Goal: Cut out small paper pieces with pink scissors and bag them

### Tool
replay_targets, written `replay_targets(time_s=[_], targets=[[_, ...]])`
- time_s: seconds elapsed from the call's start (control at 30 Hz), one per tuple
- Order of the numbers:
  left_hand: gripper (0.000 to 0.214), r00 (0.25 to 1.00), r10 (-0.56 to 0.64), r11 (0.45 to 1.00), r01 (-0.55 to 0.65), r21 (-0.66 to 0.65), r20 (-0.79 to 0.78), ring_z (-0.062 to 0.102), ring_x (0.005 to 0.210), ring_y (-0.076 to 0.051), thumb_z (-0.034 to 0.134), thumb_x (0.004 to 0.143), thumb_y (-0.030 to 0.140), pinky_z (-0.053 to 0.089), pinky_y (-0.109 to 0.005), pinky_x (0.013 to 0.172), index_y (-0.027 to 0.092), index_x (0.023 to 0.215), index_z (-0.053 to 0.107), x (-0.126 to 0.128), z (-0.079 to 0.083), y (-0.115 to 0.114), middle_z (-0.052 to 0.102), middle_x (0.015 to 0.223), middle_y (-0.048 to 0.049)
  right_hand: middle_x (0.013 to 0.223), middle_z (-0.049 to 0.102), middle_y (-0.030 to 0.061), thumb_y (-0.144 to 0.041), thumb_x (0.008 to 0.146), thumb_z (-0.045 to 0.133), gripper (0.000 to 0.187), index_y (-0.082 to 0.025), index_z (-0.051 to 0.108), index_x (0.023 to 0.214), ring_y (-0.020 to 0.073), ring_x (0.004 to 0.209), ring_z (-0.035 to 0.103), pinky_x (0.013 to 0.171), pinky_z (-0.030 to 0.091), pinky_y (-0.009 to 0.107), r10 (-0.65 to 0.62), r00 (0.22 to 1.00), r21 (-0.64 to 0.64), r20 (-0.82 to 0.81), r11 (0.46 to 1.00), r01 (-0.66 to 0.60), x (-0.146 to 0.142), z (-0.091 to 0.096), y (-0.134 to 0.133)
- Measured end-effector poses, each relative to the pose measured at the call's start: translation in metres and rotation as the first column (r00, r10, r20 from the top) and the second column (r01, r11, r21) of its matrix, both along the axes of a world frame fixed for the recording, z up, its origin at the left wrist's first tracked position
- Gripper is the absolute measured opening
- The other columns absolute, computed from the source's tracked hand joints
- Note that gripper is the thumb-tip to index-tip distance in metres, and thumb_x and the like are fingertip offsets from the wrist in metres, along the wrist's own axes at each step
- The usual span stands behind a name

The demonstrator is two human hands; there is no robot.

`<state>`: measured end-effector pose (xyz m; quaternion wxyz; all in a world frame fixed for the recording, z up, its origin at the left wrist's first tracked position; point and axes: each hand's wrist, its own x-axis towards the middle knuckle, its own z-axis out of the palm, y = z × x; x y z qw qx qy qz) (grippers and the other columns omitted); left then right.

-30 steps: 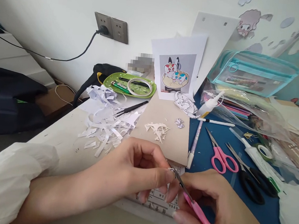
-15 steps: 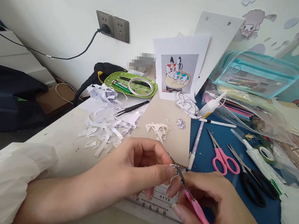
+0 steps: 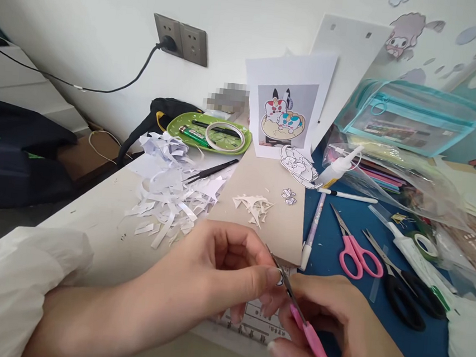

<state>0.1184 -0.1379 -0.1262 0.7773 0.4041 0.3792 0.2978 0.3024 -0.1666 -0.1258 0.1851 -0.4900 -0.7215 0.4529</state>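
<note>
paper scraps (image 3: pixel 173 194) lie toward the left edge of the tabletop (image 3: pixel 96 210). over its near edge, the left hand (image 3: pixel 220 272) pinches a tiny paper cutout (image 3: pixel 281 280) in a narrow grip; the right hand (image 3: pixel 346 318) grips pink scissors (image 3: pixel 321 350), blades (image 3: pixel 290 293) at the cutout. i'd call this fine trimming; the next snip seems to need a slight turn of the paper, fingertips kept clear.
</note>
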Motion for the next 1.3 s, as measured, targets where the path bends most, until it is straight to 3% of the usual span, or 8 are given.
replay_targets(time_s=[0.13,0.23,0.33,0.6,0.77,0.87,1.03,1.3], targets=[[0.013,1.000,0.006,1.000,-0.006,-0.023,-0.005,0.045,0.042,-0.003,0.070,0.070,0.011,0.038,-0.009,0.040,0.015,0.063,0.059,0.000,0.000,-0.001,0.065,0.058,0.0035,0.073,0.067,-0.0001,-0.020,0.062,0.072,0.027,-0.025,0.074,0.089,0.0172,0.065,0.060,0.063,0.052,0.025,-0.026,0.999,-0.060,0.020,0.998,0.027,0.002,-0.003,-0.003],[0.013,1.000,0.001,1.000,-0.001,-0.031,0.000,0.044,0.042,-0.003,0.070,0.070,0.010,0.038,-0.010,0.040,0.015,0.064,0.059,0.000,0.000,-0.002,0.064,0.058,0.0038,0.094,0.067,0.0072,-0.032,0.067,0.072,0.043,-0.023,0.068,0.109,0.0234,0.080,0.063,0.070,0.054,0.033,-0.101,0.995,-0.112,0.010,0.988,0.101,0.006,-0.013,-0.008],[0.014,1.000,-0.007,0.999,0.006,-0.041,-0.016,0.044,0.042,-0.003,0.070,0.070,0.011,0.037,-0.010,0.040,0.015,0.063,0.059,0.000,0.000,-0.003,0.064,0.058,0.0042,0.097,0.065,0.0113,-0.040,0.068,0.072,0.055,-0.019,0.063,0.118,0.0249,0.078,0.063,0.068,0.055,0.038,-0.093,0.994,-0.174,0.065,0.979,0.103,0.009,-0.018,-0.010],[0.014,0.998,-0.008,0.999,0.005,-0.042,-0.060,0.043,0.041,-0.003,0.070,0.069,0.011,0.038,-0.010,0.039,0.016,0.062,0.059,0.001,0.002,-0.003,0.064,0.058,0.0042,0.109,0.063,0.0112,-0.041,0.069,0.070,0.050,-0.021,0.064,0.114,0.0308,0.097,0.060,0.084,0.051,0.046,-0.048,0.998,-0.202,0.051,0.978,0.057,0.009,-0.008,-0.006],[0.014,0.996,-0.020,0.999,0.017,-0.040,-0.082,0.044,0.041,-0.003,0.070,0.069,0.012,0.038,-0.010,0.039,0.015,0.061,0.059,0.001,0.003,-0.001,0.063,0.056,0.0043,0.113,0.063,0.0119,-0.040,0.069,0.070,0.054,-0.020,0.060,0.118,0.0304,0.097,0.060,0.083,0.051,0.046,-0.025,0.999,-0.271,0.040,0.962,0.035,0.012,-0.013,-0.009],[0.014,0.997,-0.017,0.999,0.013,-0.041,-0.080,0.045,0.041,-0.003,0.070,0.069,0.012,0.038,-0.011,0.038,0.015,0.061,0.059,0.002,0.002,-0.001,0.063,0.057,0.0040,0.112,0.064,0.0117,-0.039,0.068,0.071,0.054,-0.020,0.061,0.118,0.0299,0.095,0.061,0.081,0.052,0.045,-0.047,0.998,-0.249,0.047,0.967,0.057,0.011,-0.013,-0.009],[0.014,0.998,-0.005,0.999,0.003,-0.038,-0.057,0.044,0.041,-0.003,0.071,0.069,0.012,0.036,-0.011,0.038,0.015,0.062,0.059,0.001,0.001,-0.001,0.063,0.057,0.0037,0.085,0.070,0.0025,-0.021,0.067,0.067,0.027,-0.026,0.073,0.094,0.0224,0.077,0.064,0.070,0.053,0.032,-0.032,0.998,-0.103,-0.056,0.994,0.026,0.002,-0.006,-0.003],[0.014,1.000,0.017,1.000,-0.017,0.008,-0.023,0.047,0.042,-0.003,0.066,0.076,0.017,0.036,-0.011,0.039,0.015,0.064,0.058,-0.001,-0.002,-0.004,0.062,0.058,0.0036,0.057,0.060,-0.0001,-0.014,0.064,0.055,0.026,-0.024,0.073,0.081,0.0164,0.050,0.053,0.046,0.045,0.024,-0.031,0.999,0.100,-0.026,0.994,0.034,-0.003,-0.008,-0.006]])
